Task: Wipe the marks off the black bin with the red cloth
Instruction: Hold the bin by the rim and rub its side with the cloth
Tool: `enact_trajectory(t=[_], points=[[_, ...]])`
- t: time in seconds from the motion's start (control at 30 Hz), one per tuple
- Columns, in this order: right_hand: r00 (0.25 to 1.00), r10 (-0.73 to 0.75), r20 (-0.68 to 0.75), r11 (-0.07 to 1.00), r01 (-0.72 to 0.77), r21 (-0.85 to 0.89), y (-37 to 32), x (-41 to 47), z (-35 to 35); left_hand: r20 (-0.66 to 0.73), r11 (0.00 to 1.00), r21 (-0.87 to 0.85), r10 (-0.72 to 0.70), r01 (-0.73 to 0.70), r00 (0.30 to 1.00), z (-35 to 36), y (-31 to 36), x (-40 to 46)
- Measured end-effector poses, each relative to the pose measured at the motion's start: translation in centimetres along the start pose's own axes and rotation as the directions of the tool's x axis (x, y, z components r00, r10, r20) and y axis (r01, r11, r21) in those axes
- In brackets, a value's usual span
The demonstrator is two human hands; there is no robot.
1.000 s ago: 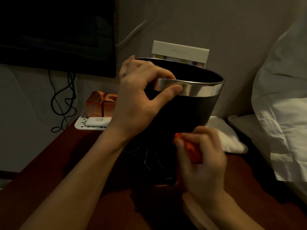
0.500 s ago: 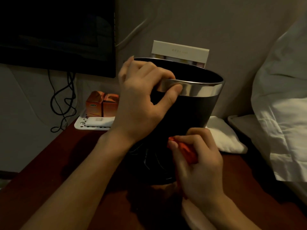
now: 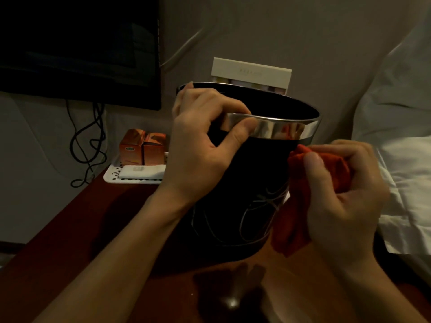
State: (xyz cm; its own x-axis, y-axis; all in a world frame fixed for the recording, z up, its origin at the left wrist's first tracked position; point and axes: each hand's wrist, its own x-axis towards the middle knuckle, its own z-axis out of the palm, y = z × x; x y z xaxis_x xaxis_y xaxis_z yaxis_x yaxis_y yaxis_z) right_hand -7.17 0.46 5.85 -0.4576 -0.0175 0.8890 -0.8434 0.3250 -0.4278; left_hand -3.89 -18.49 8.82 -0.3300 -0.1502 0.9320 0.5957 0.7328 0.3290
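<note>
Two hands work one bin [image 3: 235,183], which stands upright on the dark red worktop [image 3: 77,229], near its right edge and close to the bed [image 3: 401,159]. Pale scribbled marks [image 3: 258,210] show on the bin's lower front wall; they are not yet removed.

Left hand [image 3: 198,150]: its grip is clamped on the bin's chrome rim band [image 3: 286,129], fingers over the rim, thumb pressed on the band's outside.

Right hand [image 3: 345,190]: its grip is closed round the bunched cloth [image 3: 300,197]. The cloth's upper fold touches the bin's right side just below the band; a loose tail hangs down beside the wall.

Judgement: wiping is under way, but the cloth sits above and to the right of the marks, so the main work remains.

Risks from here:
- Side pressure from the cloth may tip or slide the bin if the left hand slackens.
- The tapered, narrow base makes tipping likelier.
- The hanging tail may drag and smear instead of lifting the marks.
- A bin pushed left could strike the orange boxes [image 3: 142,146] and white tray [image 3: 133,177] just beyond the left hand.
- Dim light may hide leftover marks.
</note>
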Motion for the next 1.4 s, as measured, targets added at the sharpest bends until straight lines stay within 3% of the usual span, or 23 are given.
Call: enact_trajectory(t=[0.2, 0.37, 0.57, 0.77, 0.97, 1.17, 1.33, 1.4], points=[[0.995, -0.092, 0.039, 0.994, 0.094, -0.05, -0.6, -0.9, 1.5, -0.019, 1.0, 0.007, 0.01, -0.01, 1.0, 0.2, 0.0, 0.0], [0.946, -0.182, 0.267, 0.969, 0.219, -0.113, -0.4, -4.3, 3.0, -0.003, 1.0, 0.006, 0.005, -0.005, 1.0, 0.2, -0.2, 0.0], [0.979, -0.204, 0.002, 0.952, 0.199, -0.231, -0.2, -0.2, 0.8, -0.02, 1.0, 0.006, 0.01, -0.01, 1.0, 0.3, -0.2, 0.0], [0.936, -0.239, 0.257, 0.943, 0.287, -0.168, 0.8, -4.6, 2.9, 0.009, 1.0, -0.009, 0.011, -0.011, 1.0, 0.0, -0.7, 0.1], [0.974, -0.215, 0.071, 0.961, 0.224, -0.162, 1.3, -2.9, 1.7, 0.023, 1.0, -0.014, 0.019, -0.018, 1.0, -0.1, -0.8, 0.2], [0.939, -0.224, 0.262, 0.962, 0.256, -0.096, 2.4, -7.0, 3.2, 0.021, 1.0, -0.012, 0.017, -0.017, 1.0, -0.2, -1.1, 0.2], [0.993, -0.106, 0.042, 0.982, 0.111, -0.151, 2.0, -4.3, 2.1, 0.015, 1.0, -0.019, 0.013, -0.013, 1.0, -0.2, -1.1, 0.2], [0.995, -0.089, 0.041, 0.986, 0.094, -0.138, 1.9, -5.0, 2.4, 0.011, 1.0, -0.024, 0.016, -0.016, 1.0, -0.2, -1.2, 0.2]])
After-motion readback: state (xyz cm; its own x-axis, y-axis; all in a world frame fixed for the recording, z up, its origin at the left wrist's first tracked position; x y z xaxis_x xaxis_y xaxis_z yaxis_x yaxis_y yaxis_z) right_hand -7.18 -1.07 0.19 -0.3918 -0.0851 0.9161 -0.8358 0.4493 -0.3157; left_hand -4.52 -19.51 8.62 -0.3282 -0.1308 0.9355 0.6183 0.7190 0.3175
